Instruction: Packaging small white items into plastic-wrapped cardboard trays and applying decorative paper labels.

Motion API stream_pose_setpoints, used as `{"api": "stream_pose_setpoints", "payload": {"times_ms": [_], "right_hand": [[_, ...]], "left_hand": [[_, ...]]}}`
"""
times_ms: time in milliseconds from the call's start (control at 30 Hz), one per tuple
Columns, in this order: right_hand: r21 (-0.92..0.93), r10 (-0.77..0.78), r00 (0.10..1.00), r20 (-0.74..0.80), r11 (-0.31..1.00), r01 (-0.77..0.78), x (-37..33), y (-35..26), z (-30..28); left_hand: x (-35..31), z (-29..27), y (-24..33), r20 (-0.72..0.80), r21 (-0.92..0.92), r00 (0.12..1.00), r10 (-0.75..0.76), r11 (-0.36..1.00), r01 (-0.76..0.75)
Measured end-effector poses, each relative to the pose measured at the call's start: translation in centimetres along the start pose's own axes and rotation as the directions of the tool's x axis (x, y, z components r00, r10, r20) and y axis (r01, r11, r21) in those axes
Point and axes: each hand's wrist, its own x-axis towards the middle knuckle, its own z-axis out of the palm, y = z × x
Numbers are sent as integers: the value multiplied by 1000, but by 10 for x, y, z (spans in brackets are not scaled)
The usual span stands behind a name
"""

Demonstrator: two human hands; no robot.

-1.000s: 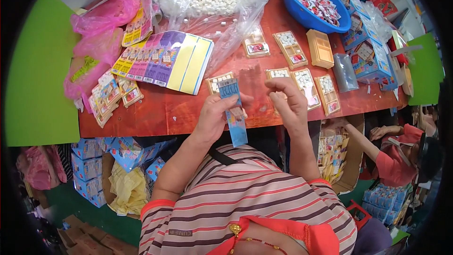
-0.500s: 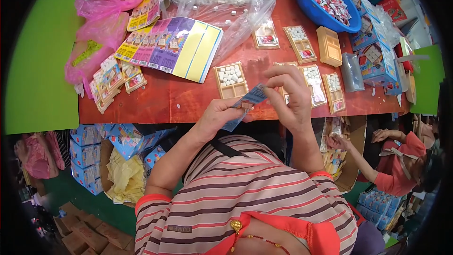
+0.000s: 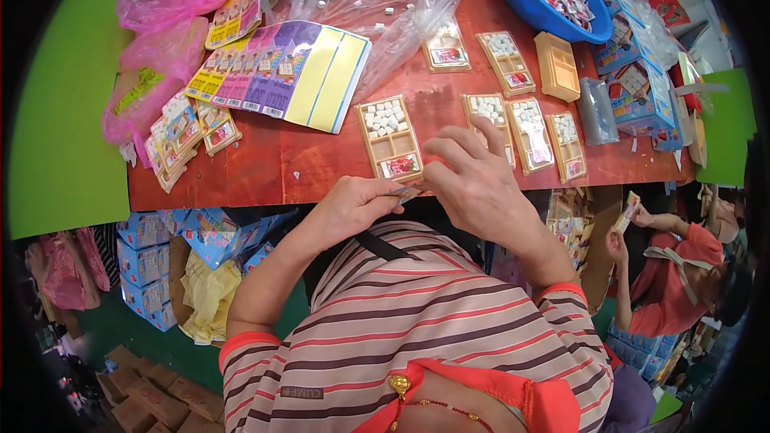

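Since the earlier frame, the right hand (image 3: 480, 188) has been moving in toward the left hand (image 3: 358, 206), and the printed card (image 3: 408, 192) has been tipping from a broad view to a narrow strip. The thin, smooth card is sitting between the hands, and the left hand is pinching it, thumb on top. The right hand is curling with fingers partly spread; whether it is gripping the card, I cannot tell. Just beyond the left hand, a tan plastic tray (image 3: 382, 148) is holding chalky white cubes (image 3: 385, 116) and a glossy red packet (image 3: 400, 166) on the tabletop (image 3: 281, 164). The right hand is partly blocking another filled tray (image 3: 487, 106) behind it. The card's visible strip is pointing from left hand toward right; fingers are hiding its full long axis.
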Motion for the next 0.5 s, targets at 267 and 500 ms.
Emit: {"api": "stream_pose_setpoints", "payload": {"times_ms": [267, 500], "right_hand": [[204, 99, 993, -61, 975, -85, -10, 7, 9], [383, 293, 955, 47, 878, -288, -3, 43, 61]], "left_hand": [[-23, -30, -13, -153, -110, 988, -37, 994, 20], [-13, -38, -19, -349, 48, 935, -56, 996, 78]]}}
